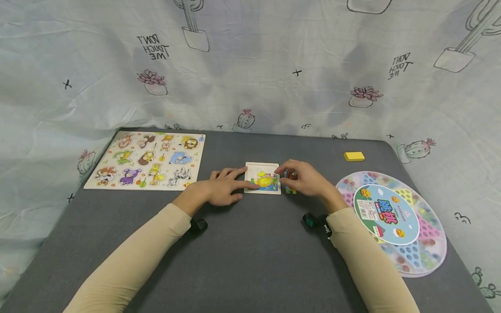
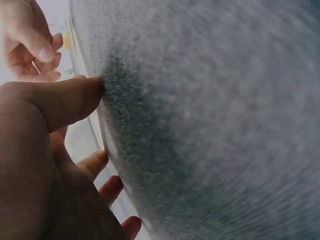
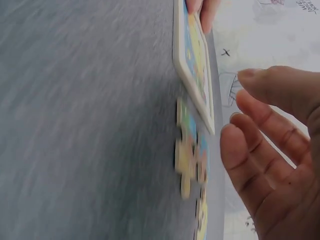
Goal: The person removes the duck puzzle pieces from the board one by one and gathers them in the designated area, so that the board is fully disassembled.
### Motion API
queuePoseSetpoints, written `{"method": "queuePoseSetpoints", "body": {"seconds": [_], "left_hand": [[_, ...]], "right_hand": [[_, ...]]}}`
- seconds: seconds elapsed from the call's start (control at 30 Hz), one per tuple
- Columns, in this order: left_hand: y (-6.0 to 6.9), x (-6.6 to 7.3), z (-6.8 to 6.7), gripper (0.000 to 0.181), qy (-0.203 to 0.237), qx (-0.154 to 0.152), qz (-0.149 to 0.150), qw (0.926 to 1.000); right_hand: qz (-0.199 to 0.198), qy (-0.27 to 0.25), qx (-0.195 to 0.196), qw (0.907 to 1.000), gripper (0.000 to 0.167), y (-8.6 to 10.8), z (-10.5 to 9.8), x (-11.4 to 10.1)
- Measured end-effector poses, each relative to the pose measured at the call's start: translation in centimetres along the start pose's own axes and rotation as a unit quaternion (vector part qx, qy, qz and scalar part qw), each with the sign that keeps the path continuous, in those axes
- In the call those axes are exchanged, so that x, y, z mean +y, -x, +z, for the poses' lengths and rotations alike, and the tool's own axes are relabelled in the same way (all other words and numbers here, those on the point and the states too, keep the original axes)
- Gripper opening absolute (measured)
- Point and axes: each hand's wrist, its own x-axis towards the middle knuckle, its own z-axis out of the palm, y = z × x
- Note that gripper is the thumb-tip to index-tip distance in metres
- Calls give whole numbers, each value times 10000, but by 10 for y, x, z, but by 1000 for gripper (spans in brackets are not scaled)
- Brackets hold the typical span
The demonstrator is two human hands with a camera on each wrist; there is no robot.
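A small jigsaw tray (image 1: pixel 259 168) with a pale wooden rim lies mid-table; its lower part holds pieces showing a yellow figure over blue, its upper part bare. My left hand (image 1: pixel 221 188) rests against the tray's left side, fingers spread, the index finger across the lower picture. Just above the tray's right edge is my right hand (image 1: pixel 307 178), its fingers loosely bent. In the right wrist view, a gap shows between thumb and fingers, with nothing held. Beneath it, loose jigsaw pieces (image 3: pixel 186 157) lie beside the tray, partly hidden by the hand in the head view.
An animal puzzle board (image 1: pixel 156 163) lies at the back left. On the right is a round Chinese checkers box (image 1: pixel 385 215); behind it sits a yellow block (image 1: pixel 354 156). A patterned cloth (image 1: pixel 266 65) hangs along the table's back edge.
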Motion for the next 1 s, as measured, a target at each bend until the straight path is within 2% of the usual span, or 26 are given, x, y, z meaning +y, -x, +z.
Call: {"method": "queuePoseSetpoints", "body": {"seconds": [0.13,0.27,0.57,1.0], "left_hand": [[-1,1,-2,52,3,73,28,10000],[-2,3,-4,53,-23,-41,-17,10000],[-4,9,-8,51,13,-372,-219,9991],[-4,7,-7,51,11,-338,-131,9993]], "right_hand": [[-140,1,102,9999,25,-9,5,-4],[-183,-32,190,9996,26,-17,11,-7],[172,-98,69,9998,29,-30,21,-8],[323,-394,-193,9985,29,-39,28,-3]]}}
